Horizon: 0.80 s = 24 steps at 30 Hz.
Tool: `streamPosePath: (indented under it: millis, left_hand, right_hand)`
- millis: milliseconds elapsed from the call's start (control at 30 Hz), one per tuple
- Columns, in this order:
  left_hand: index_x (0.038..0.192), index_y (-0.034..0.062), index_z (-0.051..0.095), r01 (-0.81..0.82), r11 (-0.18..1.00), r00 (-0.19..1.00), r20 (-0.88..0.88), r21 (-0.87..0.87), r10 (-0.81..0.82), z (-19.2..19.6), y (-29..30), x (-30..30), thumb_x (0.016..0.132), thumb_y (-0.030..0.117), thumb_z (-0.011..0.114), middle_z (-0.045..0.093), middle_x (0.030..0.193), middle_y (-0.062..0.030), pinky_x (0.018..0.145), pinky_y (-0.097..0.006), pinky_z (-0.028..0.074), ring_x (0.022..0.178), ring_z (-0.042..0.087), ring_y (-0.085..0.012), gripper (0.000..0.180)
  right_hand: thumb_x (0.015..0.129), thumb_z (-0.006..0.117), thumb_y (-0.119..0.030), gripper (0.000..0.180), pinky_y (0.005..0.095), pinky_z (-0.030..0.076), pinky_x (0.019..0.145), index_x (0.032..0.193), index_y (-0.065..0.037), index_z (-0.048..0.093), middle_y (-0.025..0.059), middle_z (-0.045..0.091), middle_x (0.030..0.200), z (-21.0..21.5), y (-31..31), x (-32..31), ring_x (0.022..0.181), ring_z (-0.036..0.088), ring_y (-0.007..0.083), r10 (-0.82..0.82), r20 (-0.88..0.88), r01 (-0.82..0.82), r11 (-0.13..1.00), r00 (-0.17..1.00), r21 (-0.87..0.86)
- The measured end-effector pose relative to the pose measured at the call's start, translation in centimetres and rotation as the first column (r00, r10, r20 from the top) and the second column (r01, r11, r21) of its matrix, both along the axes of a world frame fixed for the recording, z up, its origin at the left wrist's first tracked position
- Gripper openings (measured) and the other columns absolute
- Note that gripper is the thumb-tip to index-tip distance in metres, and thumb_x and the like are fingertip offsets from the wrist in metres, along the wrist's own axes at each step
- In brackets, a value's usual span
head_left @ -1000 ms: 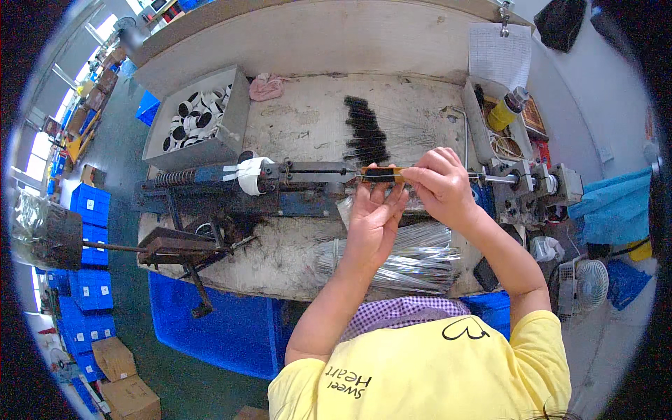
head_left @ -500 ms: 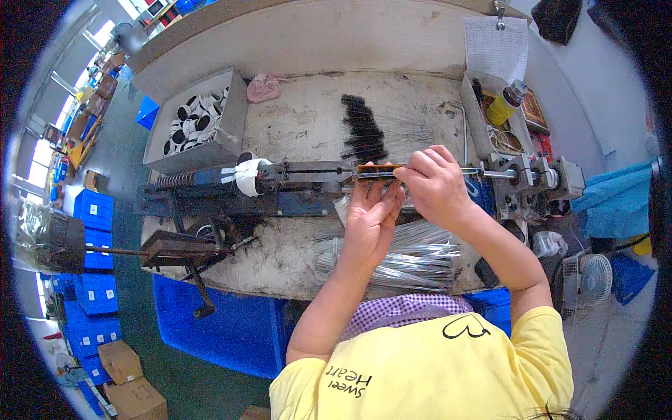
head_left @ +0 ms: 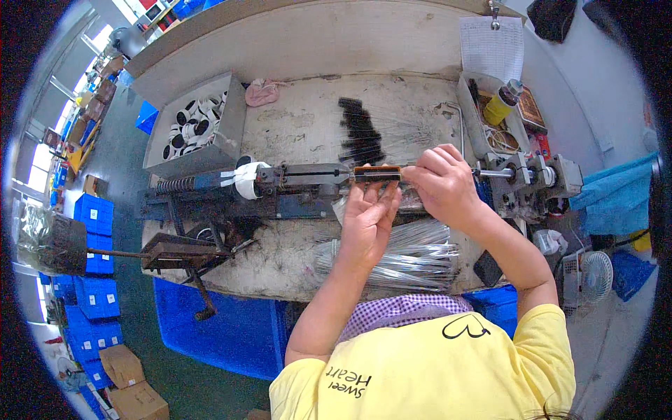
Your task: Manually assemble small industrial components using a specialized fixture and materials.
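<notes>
My left hand (head_left: 367, 218) is raised below a small oblong block (head_left: 378, 170), orange-brown along its top with a dark slotted face, and its fingers grip it from underneath. The block sits at the right end of the long dark metal bar of a bench machine (head_left: 308, 172). Beside the block's right end is my right hand (head_left: 446, 183), its thumb and fingertips pinched together; whatever they hold is too small to make out. To the right of that hand a shiny metal rod (head_left: 495, 173) runs into the machine's round chuck (head_left: 518, 173).
Long thin silvery wires (head_left: 413, 262) lie bundled in front of the machine. Behind it lie several black bristle brushes (head_left: 360, 129). A box (head_left: 227, 150) of white-and-black round parts stands far left, a tray (head_left: 521, 133) with a yellow bottle (head_left: 498, 108) far right. A blue bin (head_left: 217, 325) stands below.
My right hand has shifted slightly right, away from the block. The block is turned a little, so more of its dark slotted face shows. My left hand stays nearly in place.
</notes>
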<state>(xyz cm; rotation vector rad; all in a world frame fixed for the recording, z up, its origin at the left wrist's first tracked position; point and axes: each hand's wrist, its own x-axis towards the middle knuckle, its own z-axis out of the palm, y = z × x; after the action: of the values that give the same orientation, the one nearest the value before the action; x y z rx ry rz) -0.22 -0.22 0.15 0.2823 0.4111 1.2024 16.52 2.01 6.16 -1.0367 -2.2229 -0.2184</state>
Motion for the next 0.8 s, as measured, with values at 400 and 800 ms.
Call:
streamPosePath:
  millis: [400, 800]
  left_hand:
    - [0.132, 0.0147, 0.043, -0.012, 1.000, 1.000, 0.004, 0.012, 0.012, -0.2, 0.2, 0.3, 0.092, -0.010, 0.046, 0.049, 0.131, -0.0080, 0.103, -0.035, 0.047, 0.120, 0.052, -0.0214, 0.047]
    - [0.130, 0.0123, 0.043, -0.013, 1.000, 1.000, 0.019, -0.008, 0.013, 0.1, 0.1, 0.4, 0.092, -0.011, 0.045, 0.051, 0.129, -0.0093, 0.102, -0.035, 0.048, 0.120, 0.053, -0.0220, 0.045]
  right_hand:
    - [0.064, 0.067, -0.004, 0.019, 0.0366, 0.045, 0.077, 0.083, -0.007, 0.067, 0.0047, 0.055, 0.077, 0.2, 0.6, -0.3, 0.077, 0.058, 0.0236, -0.009, 0.087, 0.014, 0.998, 0.996, -0.057]
    - [0.064, 0.068, -0.004, 0.020, 0.0371, 0.045, 0.076, 0.084, -0.007, 0.067, 0.0048, 0.055, 0.077, 0.7, 0.3, -0.5, 0.077, 0.059, 0.0238, 0.001, 0.070, 0.004, 0.998, 0.998, -0.060]
